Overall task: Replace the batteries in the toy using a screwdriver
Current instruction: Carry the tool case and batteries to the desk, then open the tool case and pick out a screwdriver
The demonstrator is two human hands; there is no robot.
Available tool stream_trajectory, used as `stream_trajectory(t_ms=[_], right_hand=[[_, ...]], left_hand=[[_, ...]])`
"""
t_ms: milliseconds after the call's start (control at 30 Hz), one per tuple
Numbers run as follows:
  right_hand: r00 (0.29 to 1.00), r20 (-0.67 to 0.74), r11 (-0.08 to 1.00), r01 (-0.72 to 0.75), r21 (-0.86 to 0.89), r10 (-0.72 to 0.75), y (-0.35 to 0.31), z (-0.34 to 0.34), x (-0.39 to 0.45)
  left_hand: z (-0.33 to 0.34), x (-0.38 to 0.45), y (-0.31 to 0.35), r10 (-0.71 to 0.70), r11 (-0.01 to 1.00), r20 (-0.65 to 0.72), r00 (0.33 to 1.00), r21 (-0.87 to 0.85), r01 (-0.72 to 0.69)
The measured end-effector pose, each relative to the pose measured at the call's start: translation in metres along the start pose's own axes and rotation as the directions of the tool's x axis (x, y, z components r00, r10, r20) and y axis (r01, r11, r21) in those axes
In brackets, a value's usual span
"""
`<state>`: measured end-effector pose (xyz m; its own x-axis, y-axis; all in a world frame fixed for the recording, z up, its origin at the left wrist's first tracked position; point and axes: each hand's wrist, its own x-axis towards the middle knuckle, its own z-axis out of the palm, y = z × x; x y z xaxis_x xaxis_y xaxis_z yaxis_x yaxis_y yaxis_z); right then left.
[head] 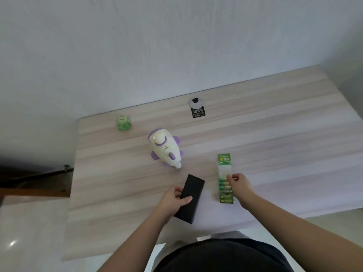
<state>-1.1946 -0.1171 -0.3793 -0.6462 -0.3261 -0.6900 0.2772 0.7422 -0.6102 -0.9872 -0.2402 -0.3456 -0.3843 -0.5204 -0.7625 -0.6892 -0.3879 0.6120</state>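
Nearest me, my left hand [173, 197] grips a black rectangular case [189, 201] lying flat on the pale wood-grain worktop [117, 193], thumb across its top face and fingers [177, 190] curled round its left edge. Just to the right, my right hand [238, 183] rests on a green blister pack of batteries [225, 179] that lies lengthwise on the worktop, its fingers bent and pinching at the pack's middle. Farther out, just beyond the case, the white and purple rocket-shaped toy [166, 149] lies on its side near the centre of the worktop, nose pointing toward me, touched by neither hand. Beyond it to the left sits a small green cube [123, 123]; toward the far edge a black tag printed "100%" [198, 112] lies below a round grey cap [195, 102].
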Motion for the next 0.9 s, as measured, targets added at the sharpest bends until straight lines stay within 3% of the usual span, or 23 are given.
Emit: stream_trajectory(t_ms=[233,533,633,733,900], right_hand=[[0.989,0.019,0.912,0.145,-0.384,-0.149,-0.004,-0.025,0.021],[0.978,-0.045,0.914,0.171,-0.369,-0.201,0.0,-0.036,0.018],[0.929,-0.091,0.894,0.314,-0.319,-0.359,-0.007,-0.034,0.005],[0.884,-0.035,0.852,0.439,-0.285,-0.467,-0.02,-0.019,-0.011],[0.912,0.27,0.878,0.381,-0.288,-0.307,-0.02,0.021,-0.032]], left_hand=[[0.015,-0.001,0.006,-0.033,0.994,-0.093,0.995,-0.11,0.023],[0.021,0.008,-0.006,-0.022,0.983,-0.242,0.97,-0.181,-0.023],[0.018,0.013,-0.01,0.056,0.995,-0.255,0.965,-0.061,-0.074],[0.01,0.018,-0.01,0.169,0.974,-0.247,0.954,0.191,-0.123],[-0.012,0.028,-0.002,0.321,0.839,-0.09,0.943,0.489,-0.24]])
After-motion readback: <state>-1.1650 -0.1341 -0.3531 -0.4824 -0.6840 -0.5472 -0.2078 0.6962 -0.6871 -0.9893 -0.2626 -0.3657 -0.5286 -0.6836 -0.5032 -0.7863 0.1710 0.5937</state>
